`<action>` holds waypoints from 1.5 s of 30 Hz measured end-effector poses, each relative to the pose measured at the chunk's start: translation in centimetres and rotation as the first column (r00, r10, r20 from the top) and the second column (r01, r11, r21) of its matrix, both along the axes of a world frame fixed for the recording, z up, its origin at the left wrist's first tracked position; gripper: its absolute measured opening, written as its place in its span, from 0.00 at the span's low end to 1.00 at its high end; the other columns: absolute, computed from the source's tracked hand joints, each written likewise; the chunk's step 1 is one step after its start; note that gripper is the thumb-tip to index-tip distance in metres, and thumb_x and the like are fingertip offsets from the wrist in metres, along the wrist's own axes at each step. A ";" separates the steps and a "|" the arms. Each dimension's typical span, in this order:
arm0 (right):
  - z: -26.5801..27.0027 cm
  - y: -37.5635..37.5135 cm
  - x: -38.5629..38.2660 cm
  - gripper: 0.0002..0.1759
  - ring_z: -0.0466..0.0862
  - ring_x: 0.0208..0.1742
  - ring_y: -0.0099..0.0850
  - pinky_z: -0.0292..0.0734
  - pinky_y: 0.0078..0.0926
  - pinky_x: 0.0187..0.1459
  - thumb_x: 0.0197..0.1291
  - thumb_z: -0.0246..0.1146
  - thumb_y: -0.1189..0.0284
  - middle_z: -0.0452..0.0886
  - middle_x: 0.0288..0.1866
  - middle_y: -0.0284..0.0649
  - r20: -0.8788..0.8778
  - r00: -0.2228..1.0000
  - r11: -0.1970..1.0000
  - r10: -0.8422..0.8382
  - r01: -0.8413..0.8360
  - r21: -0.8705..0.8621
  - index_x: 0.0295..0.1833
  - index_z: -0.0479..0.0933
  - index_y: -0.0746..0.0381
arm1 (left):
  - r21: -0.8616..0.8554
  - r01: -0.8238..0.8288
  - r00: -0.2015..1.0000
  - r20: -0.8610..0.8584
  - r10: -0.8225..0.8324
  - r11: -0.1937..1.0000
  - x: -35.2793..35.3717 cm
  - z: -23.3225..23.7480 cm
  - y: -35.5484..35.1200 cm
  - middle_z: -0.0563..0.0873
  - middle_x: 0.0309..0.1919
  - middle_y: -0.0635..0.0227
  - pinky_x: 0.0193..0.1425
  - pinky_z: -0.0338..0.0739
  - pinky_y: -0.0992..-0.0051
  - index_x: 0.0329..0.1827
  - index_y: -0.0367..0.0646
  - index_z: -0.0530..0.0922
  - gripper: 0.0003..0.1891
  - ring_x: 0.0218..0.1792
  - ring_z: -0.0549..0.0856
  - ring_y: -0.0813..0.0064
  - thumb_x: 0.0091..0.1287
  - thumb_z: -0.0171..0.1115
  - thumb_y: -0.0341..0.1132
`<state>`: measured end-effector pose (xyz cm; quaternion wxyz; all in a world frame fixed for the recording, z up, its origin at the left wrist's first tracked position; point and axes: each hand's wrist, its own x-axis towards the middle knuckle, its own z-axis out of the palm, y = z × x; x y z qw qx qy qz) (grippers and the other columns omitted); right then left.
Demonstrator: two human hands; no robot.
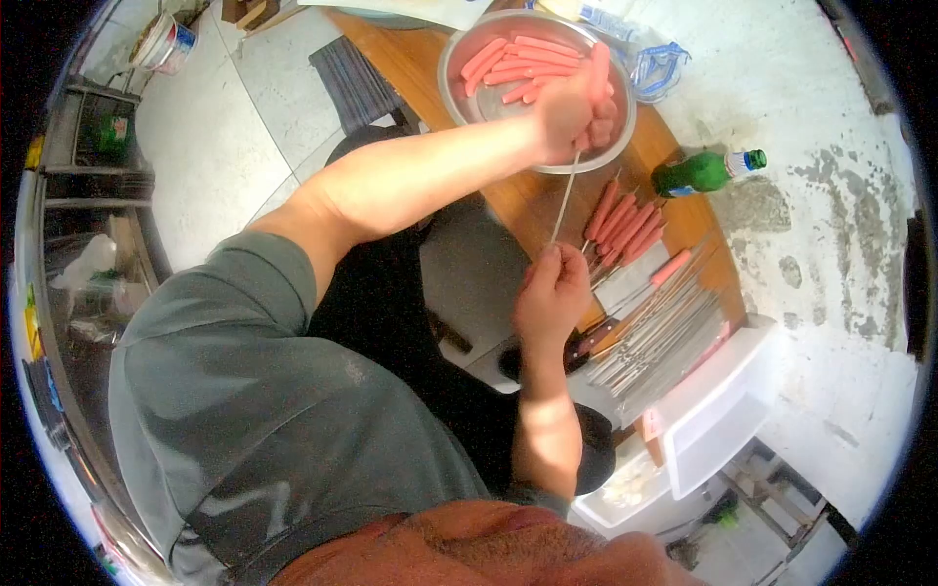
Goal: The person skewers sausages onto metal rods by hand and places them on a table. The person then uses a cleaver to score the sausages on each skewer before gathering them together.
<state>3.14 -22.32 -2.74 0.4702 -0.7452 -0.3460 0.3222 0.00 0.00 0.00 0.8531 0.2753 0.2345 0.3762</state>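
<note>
My left hand (576,112) is over the metal bowl (451,93), its fingers wrapped round a pink sausage (599,66) that stands up from the grip. A thin skewer (566,200) runs from beneath that hand down to my right hand (554,288), which pinches its lower end between thumb and fingers. Whether the skewer's tip is inside the sausage is hidden by my left hand. Several loose sausages (532,63) lie in the bowl. Skewered sausages (625,227) are piled on the wooden table (674,146), to the right of the skewer.
A green bottle (696,174) lies by the wall. Several bare skewers (655,337) are bundled on plastic, with one sausage (671,267) near their upper end. A dark-handled knife (594,337) rests beside my right wrist. White foam boxes (718,420) stand at the lower right.
</note>
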 end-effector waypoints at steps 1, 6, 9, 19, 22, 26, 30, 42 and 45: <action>-0.1 0.1 0.1 0.12 0.81 0.31 0.31 0.77 0.30 0.38 0.69 0.60 0.66 0.83 0.30 0.43 -0.008 1.000 1.000 -0.004 0.004 0.020 0.43 0.80 0.66 | 0.015 0.030 0.999 0.020 -0.031 0.999 -0.1 -0.2 -0.1 0.71 0.22 0.74 0.24 0.63 0.80 0.42 0.49 0.66 0.23 0.20 0.69 0.77 0.76 0.43 0.61; 0.6 -0.4 0.3 0.13 0.79 0.29 0.29 0.76 0.30 0.36 0.69 0.59 0.66 0.82 0.27 0.42 -0.016 1.000 1.000 -0.007 0.007 0.014 0.43 0.79 0.66 | -0.021 0.061 0.992 0.112 -0.058 0.998 0.5 -0.8 -0.5 0.70 0.22 0.72 0.26 0.65 0.78 0.44 0.46 0.67 0.22 0.21 0.69 0.76 0.78 0.38 0.57; 0.7 0.1 0.4 0.13 0.79 0.29 0.28 0.76 0.29 0.35 0.69 0.59 0.66 0.82 0.27 0.41 -0.011 1.000 1.000 0.003 -0.003 0.025 0.43 0.79 0.66 | 0.028 0.025 0.987 0.157 -0.029 0.999 0.5 -1.5 1.3 0.71 0.24 0.71 0.26 0.65 0.75 0.45 0.45 0.66 0.22 0.22 0.70 0.75 0.79 0.40 0.56; 0.4 -0.1 -0.1 0.14 0.79 0.29 0.27 0.77 0.28 0.36 0.69 0.60 0.64 0.83 0.29 0.41 -0.037 0.999 1.000 0.014 -0.014 0.005 0.43 0.80 0.66 | 0.056 -0.052 0.996 0.079 0.048 0.997 -0.4 -1.2 2.8 0.73 0.26 0.68 0.25 0.68 0.73 0.46 0.44 0.67 0.22 0.20 0.71 0.74 0.76 0.49 0.57; 0.4 -0.3 -0.4 0.14 0.80 0.30 0.27 0.77 0.28 0.37 0.69 0.60 0.64 0.83 0.29 0.41 -0.022 1.000 1.000 0.021 -0.020 0.004 0.44 0.80 0.66 | 0.113 -0.051 0.997 -0.057 0.058 0.992 -0.5 -1.0 3.2 0.77 0.24 0.67 0.26 0.74 0.70 0.45 0.42 0.71 0.24 0.21 0.75 0.73 0.79 0.41 0.56; 1.0 -0.5 -0.6 0.14 0.81 0.31 0.26 0.78 0.29 0.37 0.69 0.60 0.64 0.84 0.30 0.41 -0.035 0.999 0.999 0.026 -0.026 -0.018 0.44 0.80 0.66 | 0.210 -0.030 0.990 -0.126 0.057 0.977 -0.5 -2.1 4.6 0.80 0.25 0.63 0.28 0.76 0.71 0.43 0.39 0.73 0.26 0.24 0.80 0.72 0.80 0.35 0.54; 1.7 -0.5 -0.7 0.13 0.80 0.30 0.26 0.77 0.28 0.36 0.69 0.60 0.65 0.84 0.29 0.40 -0.083 0.996 1.000 0.022 -0.023 -0.012 0.44 0.80 0.66 | 0.072 -0.199 0.977 -0.066 0.204 0.977 -0.1 -1.1 4.7 0.80 0.25 0.65 0.30 0.76 0.74 0.41 0.39 0.74 0.26 0.25 0.81 0.71 0.80 0.36 0.54; 2.3 -0.8 -0.8 0.13 0.78 0.28 0.23 0.76 0.25 0.33 0.69 0.60 0.66 0.81 0.26 0.37 -0.109 0.994 1.000 0.029 -0.028 0.005 0.42 0.80 0.67 | 0.053 -0.191 0.981 0.000 0.192 0.980 -0.4 -0.5 3.8 0.73 0.24 0.71 0.23 0.67 0.76 0.42 0.45 0.69 0.21 0.21 0.71 0.78 0.77 0.49 0.56; 2.2 -0.1 -0.6 0.12 0.78 0.28 0.23 0.75 0.25 0.33 0.69 0.60 0.67 0.81 0.26 0.37 -0.046 0.999 1.000 0.013 -0.013 0.006 0.42 0.80 0.67 | 0.094 -0.181 0.982 -0.043 0.186 0.979 0.0 -0.5 2.9 0.73 0.24 0.71 0.21 0.64 0.76 0.43 0.45 0.69 0.21 0.20 0.71 0.78 0.77 0.49 0.56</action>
